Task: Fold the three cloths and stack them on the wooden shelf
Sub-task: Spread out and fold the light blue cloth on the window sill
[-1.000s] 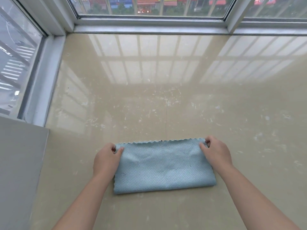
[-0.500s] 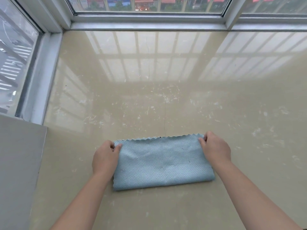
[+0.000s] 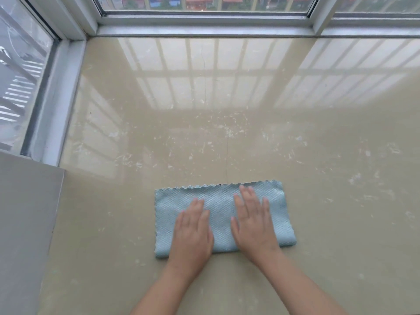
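Nearest to the camera, two bare forearms reach forward, and both hands lie flat on the blue cloth. The left hand covers the near left part of it, and the right hand lies just beside it and reaches a little further, almost to the far edge. On both hands the grip is apart: the fingers are straight, they press down, and they hold nothing.

The cloth lies on the beige stone ledge, near its front. It is already doubled once: the near long side looks rounded like a fold, and the far side shows the wavy hems lying together. I judge that the step in hand is to smooth this first fold, so the task is at an early stage. Only this one cloth is in view. The other two cloths and the wooden shelf do not show here.

The next move, as I judge it, calls for a second fold across the short direction. For this, one hand should pinch the two corners of one short side and bring them over to the other side, while the other hand keeps the middle in place. The ledge is glossy, so the cloth may slide if it is pulled without such holding.

At the left stands a grey wall panel. Beyond the bare ledge, the window frame closes the far side.
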A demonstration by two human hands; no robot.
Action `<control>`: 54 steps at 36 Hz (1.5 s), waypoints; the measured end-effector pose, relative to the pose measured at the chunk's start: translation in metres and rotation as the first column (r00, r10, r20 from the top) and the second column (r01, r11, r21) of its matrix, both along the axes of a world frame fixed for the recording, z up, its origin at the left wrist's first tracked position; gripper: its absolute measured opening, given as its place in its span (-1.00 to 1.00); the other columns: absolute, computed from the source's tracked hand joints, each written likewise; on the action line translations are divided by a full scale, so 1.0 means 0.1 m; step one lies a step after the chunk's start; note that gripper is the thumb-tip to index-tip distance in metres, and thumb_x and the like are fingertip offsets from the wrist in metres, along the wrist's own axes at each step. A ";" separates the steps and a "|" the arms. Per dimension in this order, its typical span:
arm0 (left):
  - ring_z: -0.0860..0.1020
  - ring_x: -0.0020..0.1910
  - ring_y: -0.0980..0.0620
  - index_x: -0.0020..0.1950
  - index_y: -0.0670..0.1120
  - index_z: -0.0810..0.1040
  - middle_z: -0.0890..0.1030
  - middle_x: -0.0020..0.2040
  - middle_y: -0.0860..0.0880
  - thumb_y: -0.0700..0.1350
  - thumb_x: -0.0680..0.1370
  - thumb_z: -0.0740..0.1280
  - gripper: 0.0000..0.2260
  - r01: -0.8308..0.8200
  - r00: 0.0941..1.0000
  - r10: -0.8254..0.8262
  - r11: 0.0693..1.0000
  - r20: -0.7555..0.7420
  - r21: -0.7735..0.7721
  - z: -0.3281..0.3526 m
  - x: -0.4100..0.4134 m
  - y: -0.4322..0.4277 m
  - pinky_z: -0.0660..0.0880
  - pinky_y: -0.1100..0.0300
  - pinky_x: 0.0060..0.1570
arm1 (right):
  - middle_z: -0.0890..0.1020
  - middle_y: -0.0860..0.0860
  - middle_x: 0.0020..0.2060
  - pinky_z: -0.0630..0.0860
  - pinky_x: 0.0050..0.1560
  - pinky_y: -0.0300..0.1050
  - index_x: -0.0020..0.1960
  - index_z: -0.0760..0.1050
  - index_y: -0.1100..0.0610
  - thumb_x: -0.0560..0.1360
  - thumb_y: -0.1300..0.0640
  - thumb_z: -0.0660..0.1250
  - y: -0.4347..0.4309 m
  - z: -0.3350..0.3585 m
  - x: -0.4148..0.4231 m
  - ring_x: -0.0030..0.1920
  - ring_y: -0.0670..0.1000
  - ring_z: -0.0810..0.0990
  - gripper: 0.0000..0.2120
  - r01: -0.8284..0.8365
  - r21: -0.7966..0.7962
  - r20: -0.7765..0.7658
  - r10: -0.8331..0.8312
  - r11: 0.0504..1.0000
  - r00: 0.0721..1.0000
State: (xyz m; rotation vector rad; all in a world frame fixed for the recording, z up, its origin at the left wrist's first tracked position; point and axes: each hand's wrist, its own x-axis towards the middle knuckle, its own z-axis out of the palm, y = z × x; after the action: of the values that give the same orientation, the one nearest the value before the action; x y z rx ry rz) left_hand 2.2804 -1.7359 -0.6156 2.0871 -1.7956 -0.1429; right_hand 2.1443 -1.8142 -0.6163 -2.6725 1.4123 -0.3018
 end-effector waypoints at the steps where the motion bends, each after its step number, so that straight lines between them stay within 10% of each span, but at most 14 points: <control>1: 0.32 0.35 -0.09 0.20 -0.16 0.38 0.54 0.25 -0.21 -0.16 0.53 0.06 -0.72 0.031 0.999 -0.031 0.999 -0.007 0.031 -0.04 -0.06 0.03 0.22 -0.01 0.28 | 0.43 0.17 0.32 0.16 0.30 0.16 0.27 0.32 0.20 0.43 0.10 0.10 0.06 -0.03 0.03 0.37 0.12 0.28 -0.57 -0.032 0.020 0.005 0.032 0.999 0.999; 9: -0.06 0.53 0.04 0.51 -0.04 0.10 -0.05 0.55 0.06 0.06 0.65 -0.19 -0.55 -0.067 0.997 0.072 0.956 -0.006 0.284 -0.30 -0.12 0.05 -0.04 -0.07 0.41 | 0.02 -0.01 0.52 -0.03 0.41 0.09 0.47 0.14 0.15 0.63 -0.03 -0.19 0.22 -0.23 0.04 0.52 0.01 -0.09 -0.51 -0.045 0.180 -0.059 0.057 0.983 0.997; 23: -0.15 0.52 0.11 0.55 0.03 -0.11 -0.12 0.55 0.08 0.08 0.58 -0.06 -0.45 -0.238 0.971 0.228 0.940 0.070 0.243 -0.36 0.45 0.26 0.31 -0.31 0.19 | -0.13 -0.11 0.52 0.15 0.35 0.21 0.53 -0.11 0.04 0.59 -0.14 -0.28 -0.10 -0.33 -0.74 0.51 -0.07 -0.15 -0.45 0.119 0.157 -0.103 -0.103 0.980 0.989; 32: -0.12 0.53 -0.04 0.45 -0.24 0.15 -0.13 0.55 -0.07 -0.06 0.53 0.02 -0.49 -0.208 0.976 0.201 0.974 0.089 0.086 -0.27 0.22 0.11 -0.06 -0.13 0.40 | -0.14 -0.08 0.53 -0.04 0.40 0.16 0.49 0.05 0.17 0.61 -0.06 -0.15 -0.10 -0.22 -0.66 0.52 -0.06 -0.14 -0.48 0.130 0.083 0.000 -0.131 0.988 0.991; 36: -0.09 0.53 0.02 0.42 -0.21 0.21 0.20 0.49 -0.12 -0.13 0.48 0.08 -0.50 0.025 0.999 -0.026 0.999 0.040 0.035 -0.25 -0.13 -0.12 -0.02 -0.06 0.41 | -0.11 -0.11 0.52 -0.08 0.43 0.04 0.43 0.15 0.17 0.62 0.00 -0.17 0.00 -0.14 -0.23 0.51 -0.08 -0.11 -0.54 -0.014 0.072 0.128 0.004 0.997 0.992; 41: -0.13 0.53 0.04 0.54 -0.15 -0.15 0.09 0.53 -0.07 -0.11 0.49 0.06 -0.34 0.081 0.994 -0.089 0.990 0.065 0.118 -0.42 -0.19 -0.27 -0.07 -0.03 0.42 | 0.40 0.06 0.38 -0.04 0.40 -0.01 0.39 0.24 0.15 0.51 0.13 0.02 0.04 -0.26 0.13 0.50 -0.14 -0.13 -0.55 -0.092 0.127 0.146 0.073 0.988 0.987; 51: -0.03 0.51 0.12 0.49 -0.12 0.17 0.21 0.51 -0.02 0.19 0.50 0.06 -0.37 -0.025 0.995 0.000 0.972 0.105 0.233 -0.32 0.19 -0.29 0.05 -0.31 0.26 | 0.02 -0.15 0.51 -0.06 0.40 0.09 0.47 0.14 0.05 0.50 -0.13 0.02 -0.20 -0.37 -0.08 0.50 -0.10 -0.20 -0.42 -0.037 0.071 -0.046 0.040 0.997 0.998; 54: 0.11 0.46 0.05 0.48 -0.12 0.16 0.20 0.50 -0.01 0.17 0.52 0.04 -0.39 -0.066 0.992 0.039 0.969 0.117 0.236 -0.33 0.36 -0.27 0.06 -0.32 0.24 | 0.17 -0.09 0.48 -0.01 0.38 0.13 0.47 0.14 0.07 0.50 -0.13 0.03 -0.30 -0.38 -0.23 0.50 -0.11 -0.21 -0.41 0.049 0.069 -0.057 -0.045 0.996 0.997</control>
State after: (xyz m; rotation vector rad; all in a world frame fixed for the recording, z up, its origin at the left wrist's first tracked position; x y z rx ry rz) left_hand 2.3159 -1.7631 -0.6488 2.3510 -1.8649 -0.2443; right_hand 2.1213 -1.8438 -0.6540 -2.6138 1.4744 -0.1805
